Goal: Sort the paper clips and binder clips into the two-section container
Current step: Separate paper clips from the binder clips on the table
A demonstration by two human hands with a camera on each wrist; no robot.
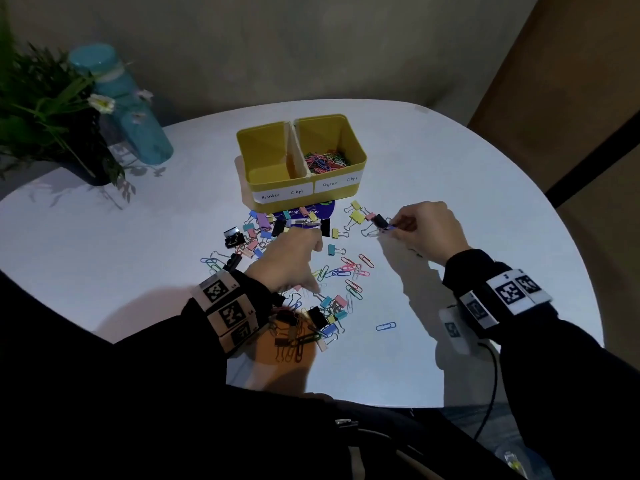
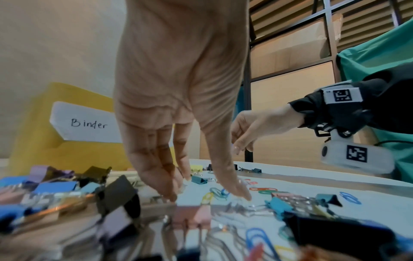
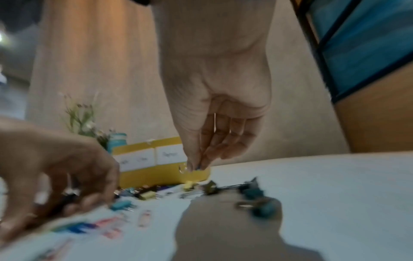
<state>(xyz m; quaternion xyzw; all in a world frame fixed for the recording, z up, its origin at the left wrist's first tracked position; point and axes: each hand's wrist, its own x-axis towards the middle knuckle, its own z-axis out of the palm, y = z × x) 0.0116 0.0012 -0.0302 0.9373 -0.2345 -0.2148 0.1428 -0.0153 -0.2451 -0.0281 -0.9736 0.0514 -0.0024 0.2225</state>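
White table (image 1: pixel 450 161), one yellow two-section container (image 1: pixel 349 133), left hand (image 1: pixel 291 261) fingers straight, right hand (image 1: pixel 424 228) pinching one small clip (image 1: pixel 389 227).

— What does the right hand (image 3: pixel 214 123) pinch?
— Something small and bluish at the fingertips (image 3: pixel 202 163); motion blur hides its kind.

— And under the left hand (image 1: pixel 289 261)?
— It covers part of the clip pile (image 1: pixel 311 320) beneath it.

— The container's (image 2: pixel 55 137) label?
— From the left wrist only "Binder" shows; the palm hides the rest. Nearest clips smear at the bottom edge.
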